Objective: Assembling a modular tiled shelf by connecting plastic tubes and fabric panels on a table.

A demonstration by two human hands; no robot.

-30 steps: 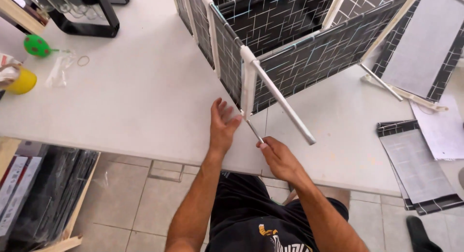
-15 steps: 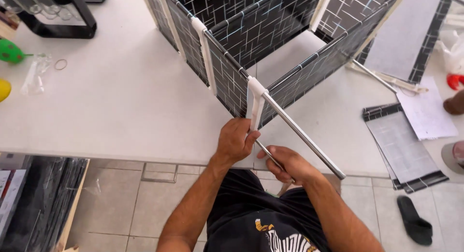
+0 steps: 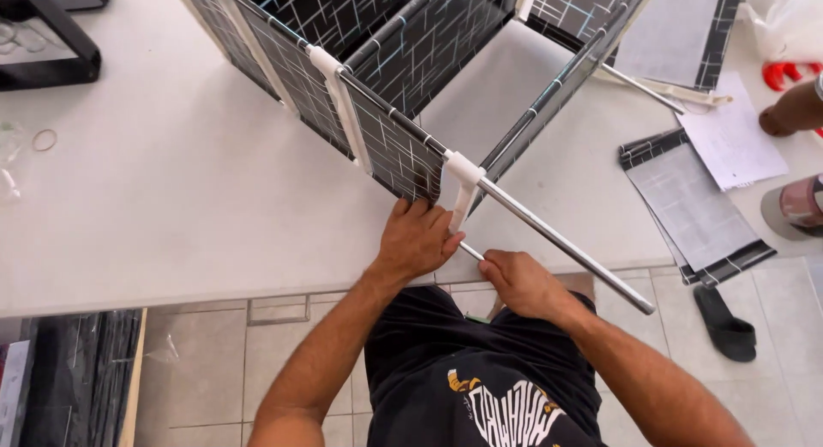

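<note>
A frame of black patterned panels (image 3: 386,87) with white plastic connectors stands on the white table (image 3: 171,216). My left hand (image 3: 418,240) grips the lower part of the nearest white connector (image 3: 464,174) at the table's front edge. My right hand (image 3: 514,280) is closed around a thin metal rod (image 3: 471,252) that runs up into that connector. A longer metal tube (image 3: 566,241) sticks out from the same connector toward the lower right, past the table edge.
Loose patterned panels (image 3: 694,207) and a paper sheet (image 3: 737,138) lie on the floor at right, beside a dark sandal (image 3: 724,323) and another person's foot (image 3: 793,111). A black frame (image 3: 51,48) sits at the table's far left. Stacked dark panels (image 3: 77,378) lean below the table.
The view has shifted closer. My left hand moved up onto the white connector, and my right hand closed in on the thin rod just beneath it.
</note>
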